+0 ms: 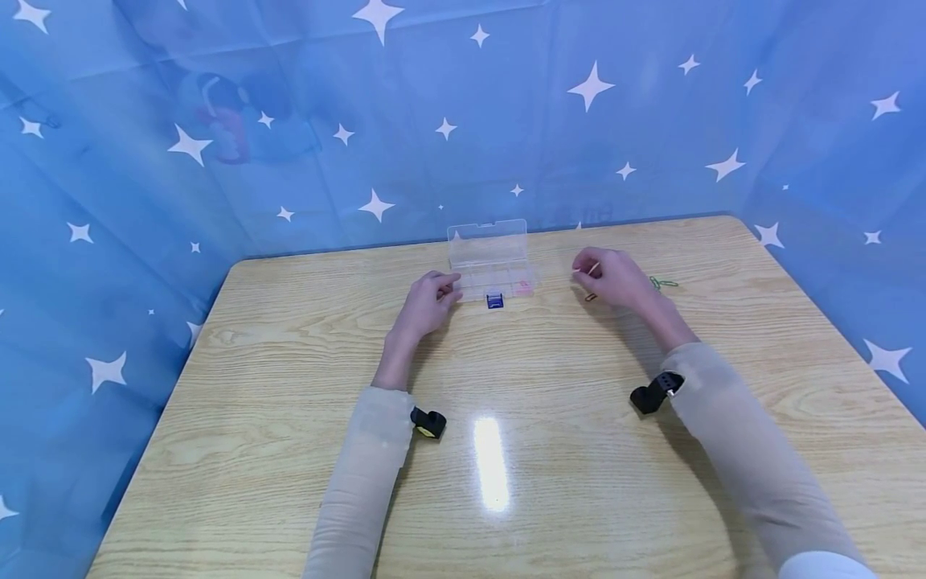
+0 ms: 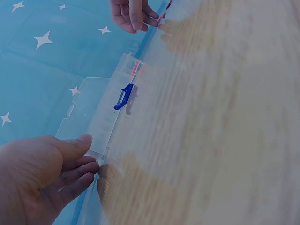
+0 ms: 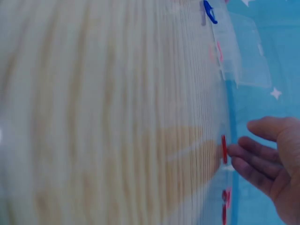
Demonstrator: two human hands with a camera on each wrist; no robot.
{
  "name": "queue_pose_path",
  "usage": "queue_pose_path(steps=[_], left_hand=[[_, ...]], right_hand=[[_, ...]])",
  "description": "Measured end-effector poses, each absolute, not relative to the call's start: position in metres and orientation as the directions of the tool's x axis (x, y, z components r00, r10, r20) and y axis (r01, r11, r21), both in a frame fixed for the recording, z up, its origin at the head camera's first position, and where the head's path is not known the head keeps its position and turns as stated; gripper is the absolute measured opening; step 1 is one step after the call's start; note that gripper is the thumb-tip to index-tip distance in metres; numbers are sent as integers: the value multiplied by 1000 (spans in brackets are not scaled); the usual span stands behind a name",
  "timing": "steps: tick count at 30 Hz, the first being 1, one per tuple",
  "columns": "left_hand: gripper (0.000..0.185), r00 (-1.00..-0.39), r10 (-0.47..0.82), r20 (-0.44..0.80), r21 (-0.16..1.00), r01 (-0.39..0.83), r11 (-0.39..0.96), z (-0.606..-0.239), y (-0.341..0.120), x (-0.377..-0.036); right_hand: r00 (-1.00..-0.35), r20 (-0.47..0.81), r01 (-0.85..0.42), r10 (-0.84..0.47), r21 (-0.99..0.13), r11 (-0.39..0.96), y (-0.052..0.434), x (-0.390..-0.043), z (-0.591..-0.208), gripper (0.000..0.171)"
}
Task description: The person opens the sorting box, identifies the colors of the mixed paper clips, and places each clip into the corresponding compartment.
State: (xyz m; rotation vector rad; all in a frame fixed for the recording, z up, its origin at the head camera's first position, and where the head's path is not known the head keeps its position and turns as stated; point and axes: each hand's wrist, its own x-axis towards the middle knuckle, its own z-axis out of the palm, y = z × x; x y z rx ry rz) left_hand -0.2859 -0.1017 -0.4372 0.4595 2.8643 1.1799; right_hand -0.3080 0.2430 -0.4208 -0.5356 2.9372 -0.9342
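In the head view, your clear box sits at the far side of the table, toward twelve o'clock, lid raised; glare and transparency make its compartments hard to make out, though a pink piece shows at its four o'clock corner and a blue clasp at its six o'clock edge. Your left hand is at the box's nine o'clock end and your right hand well apart at three o'clock, a small reddish piece below its fingertips, toward seven o'clock, and green clips beyond it at three, partly covered by the hand. In the left wrist view, cut off at the lower left, your left hand shows thumb and loosely bent fingers moderately apart at the box's near end, gripping nothing visible; whether the fingertips touch it, you cannot tell. Your right hand is cropped at twelve o'clock there. The right wrist view, unlike the head view, shows your right thumb well clear of the relaxed fingers, whose tips meet or nearly meet a thin red strip; contact is unclear. Toward five o'clock, more red pieces run out of frame; at one o'clock, the box is cropped.
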Motion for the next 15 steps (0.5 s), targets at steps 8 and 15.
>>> queue_pose_path(steps=[8,15], left_hand=[[39,-954,280,110,690,276,669,-437,-102,-286],[39,-953,280,116,696,279,662,-439,-102,-287]], right_hand=[[-944,105,-317,-312,-545,776,259,-311,-424,18],[-953,88,-290,-289,-534,794,271,-311,-424,19]])
